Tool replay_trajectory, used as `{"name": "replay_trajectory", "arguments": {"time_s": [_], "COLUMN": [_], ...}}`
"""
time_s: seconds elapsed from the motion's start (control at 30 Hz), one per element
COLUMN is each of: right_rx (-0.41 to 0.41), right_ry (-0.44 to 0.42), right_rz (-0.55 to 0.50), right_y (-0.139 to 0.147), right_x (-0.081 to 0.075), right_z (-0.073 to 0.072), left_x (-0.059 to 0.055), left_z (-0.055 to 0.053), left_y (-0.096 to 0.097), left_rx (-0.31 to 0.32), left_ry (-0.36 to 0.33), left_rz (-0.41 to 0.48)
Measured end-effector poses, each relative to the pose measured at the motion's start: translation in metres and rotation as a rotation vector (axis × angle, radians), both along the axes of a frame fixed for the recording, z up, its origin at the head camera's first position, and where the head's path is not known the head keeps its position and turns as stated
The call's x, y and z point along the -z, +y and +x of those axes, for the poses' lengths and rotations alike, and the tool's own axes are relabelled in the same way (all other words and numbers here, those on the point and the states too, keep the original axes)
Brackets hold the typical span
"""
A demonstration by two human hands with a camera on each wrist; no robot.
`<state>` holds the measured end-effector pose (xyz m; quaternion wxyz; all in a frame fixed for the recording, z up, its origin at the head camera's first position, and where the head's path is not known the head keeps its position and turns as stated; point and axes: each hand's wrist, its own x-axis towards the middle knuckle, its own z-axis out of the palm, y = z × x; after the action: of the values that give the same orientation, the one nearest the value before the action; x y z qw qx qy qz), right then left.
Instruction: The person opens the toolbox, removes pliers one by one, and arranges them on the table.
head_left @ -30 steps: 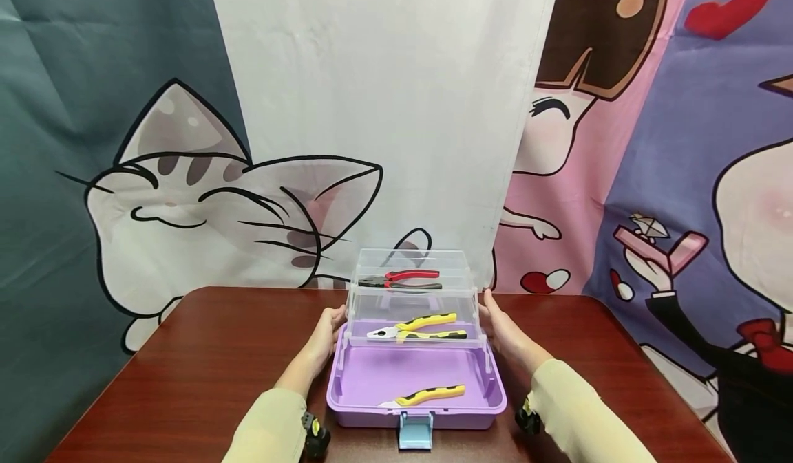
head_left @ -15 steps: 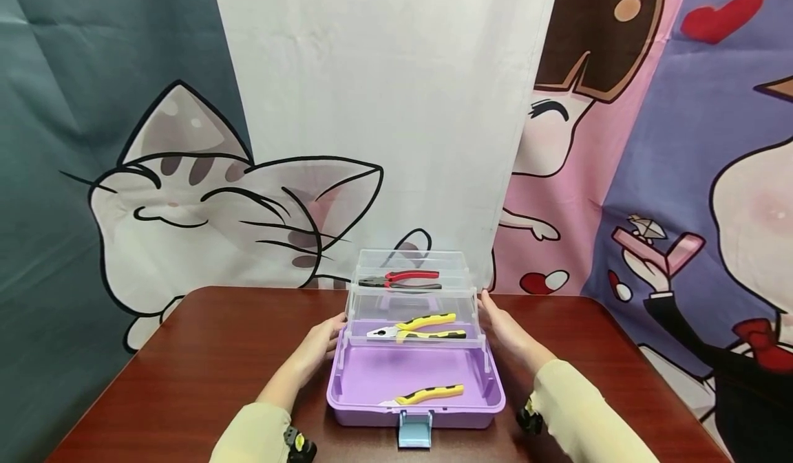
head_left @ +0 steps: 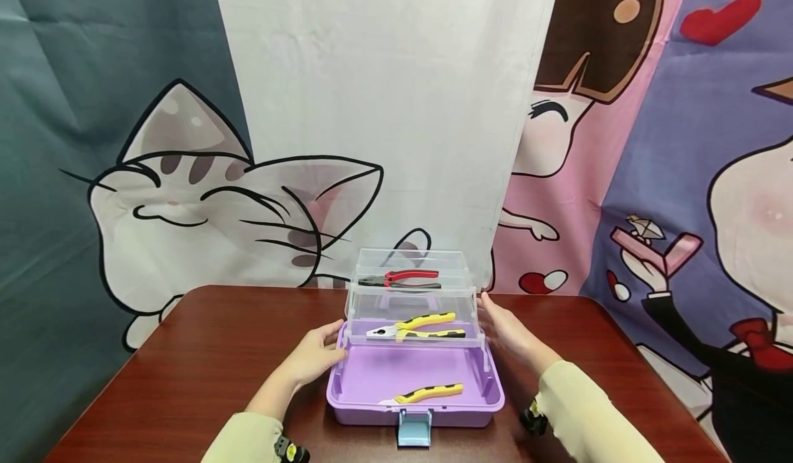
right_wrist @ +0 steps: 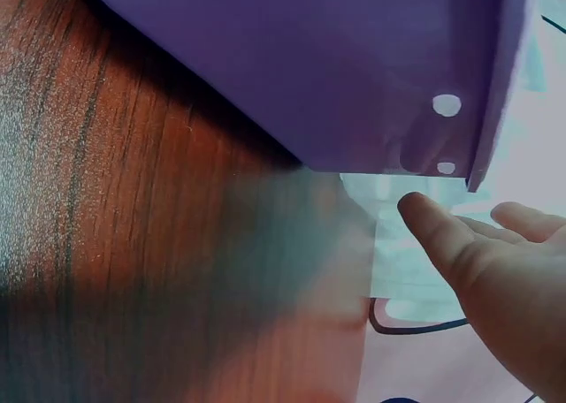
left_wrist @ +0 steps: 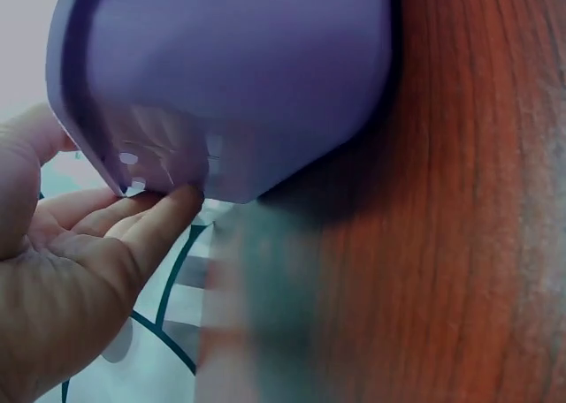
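Observation:
A purple toolbox [head_left: 416, 418] with clear lifted trays [head_left: 411, 298] stands open on the table. Red-and-grey pliers [head_left: 409, 275] lie in the upper tray, yellow-and-black pliers [head_left: 427, 324] in the lower. In the box's bottom, a yellow-handled tool [head_left: 430, 393] is partly hidden by the front rim. My left hand [head_left: 310, 356] grips the toolbox's left rim, thumb over the edge and fingers against the outer wall [left_wrist: 239, 85]. At the right rear corner, my right hand [head_left: 511, 329] is held with extended fingers; in the right wrist view they are slightly apart from the wall [right_wrist: 336, 76].
The brown wooden table [head_left: 204, 373] stretches to both sides of the box. A light-blue latch [head_left: 414, 428] hangs down at the toolbox's front. Behind the table hangs a printed cartoon curtain [head_left: 396, 105].
My left hand has shifted back and outward, then its thumb has come over the toolbox's left rim. My right hand has hardly moved. The toolbox and tools stay in place.

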<state>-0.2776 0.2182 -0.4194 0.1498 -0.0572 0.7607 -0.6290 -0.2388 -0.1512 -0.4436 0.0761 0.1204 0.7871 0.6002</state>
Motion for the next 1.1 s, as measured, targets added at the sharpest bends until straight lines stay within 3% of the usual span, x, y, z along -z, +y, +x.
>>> {"name": "replay_trajectory", "arguments": {"time_s": [0.2,0.43,0.8,1.1], "right_rx": [0.076,0.092,0.110,0.115], "right_ry": [0.119,0.280,0.375,0.445], "right_rz": [0.162,0.417,0.483,0.545], "right_y": [0.000,-0.002,0.000,-0.002], "right_x": [-0.005,-0.012,-0.020,-0.030], "right_z": [0.004,0.008,0.015,0.017], "left_x": [0.003,0.010,0.024,0.027], "left_z": [0.000,0.001,0.005,0.006], "left_y": [-0.003,-0.003,-0.003,-0.004], "left_rx": [0.029,-0.018,-0.042,-0.052], "left_ry": [-0.015,-0.041,-0.082,-0.123], "left_rz": [0.039,0.076,0.172,0.217]}}
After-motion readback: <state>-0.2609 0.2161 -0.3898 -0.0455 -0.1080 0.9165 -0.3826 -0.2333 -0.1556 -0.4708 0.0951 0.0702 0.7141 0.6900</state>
